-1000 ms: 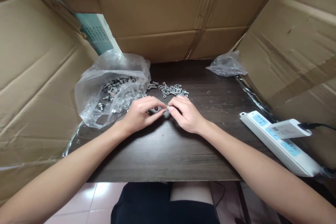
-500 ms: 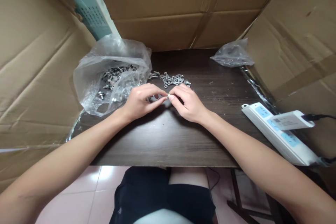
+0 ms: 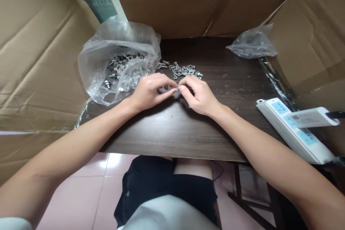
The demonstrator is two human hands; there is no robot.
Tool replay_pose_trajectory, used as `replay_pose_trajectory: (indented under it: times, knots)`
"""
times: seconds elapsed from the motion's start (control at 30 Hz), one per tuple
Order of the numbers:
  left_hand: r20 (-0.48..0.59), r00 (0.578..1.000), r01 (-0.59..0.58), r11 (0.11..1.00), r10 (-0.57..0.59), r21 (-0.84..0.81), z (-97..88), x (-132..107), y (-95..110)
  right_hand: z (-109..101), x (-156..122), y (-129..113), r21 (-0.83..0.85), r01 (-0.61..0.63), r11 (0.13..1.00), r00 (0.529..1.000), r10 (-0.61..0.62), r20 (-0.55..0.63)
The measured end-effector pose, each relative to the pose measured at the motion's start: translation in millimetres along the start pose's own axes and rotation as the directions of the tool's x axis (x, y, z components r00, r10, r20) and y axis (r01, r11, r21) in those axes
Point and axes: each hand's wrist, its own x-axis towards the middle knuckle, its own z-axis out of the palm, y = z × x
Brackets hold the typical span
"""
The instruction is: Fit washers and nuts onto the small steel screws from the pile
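Note:
Over the dark wooden table (image 3: 161, 129), my left hand (image 3: 151, 90) and my right hand (image 3: 199, 94) meet at their fingertips. Thumb and forefinger of each are closed on a small silver bolt (image 3: 178, 87), mostly covered by the fingers. Whether a nut or washer sits on it is too small to tell. Just beyond the hands lies a loose pile of bolts, nuts and washers (image 3: 185, 70). To the left of it stands an opened clear plastic bag (image 3: 93, 55) with many metal fasteners (image 3: 122, 65) inside, close to my left hand.
A second clear plastic bag (image 3: 252, 45) lies at the back right. On the right side rests a white power strip (image 3: 293, 131) with a white adapter (image 3: 309, 117) plugged in. Cardboard walls (image 3: 175, 10) enclose the table at the back and both sides.
The view has tilted down and shifted slightly left, so the table sits higher and further right. Both hands keep their pinch on the bolt, with only slight finger movement.

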Motion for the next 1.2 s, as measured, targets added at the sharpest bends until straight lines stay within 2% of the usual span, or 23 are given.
replay_pose_trajectory:
  times: [0.47,0.7,0.9,1.2]
  knots:
    - [-0.023,0.999,-0.041,0.998,0.042,0.039,-4.4,3.5,0.4,2.1,0.5,0.7,-0.021,-0.010,1.000,0.999,0.011,0.047]
    - [-0.012,0.999,-0.029,0.999,0.030,0.043,-5.0,3.0,0.5,0.6,0.6,0.0,-0.001,-0.013,1.000,1.000,0.013,-0.025]
    - [-0.001,0.999,-0.046,0.999,0.046,0.012,-4.2,2.7,1.7,1.7,1.6,-0.6,-0.013,-0.007,1.000,0.999,0.008,0.038]
    - [-0.036,0.999,-0.037,0.999,0.038,0.013,-5.9,4.0,1.5,1.6,1.1,-1.4,0.000,-0.024,1.000,0.998,0.024,0.065]
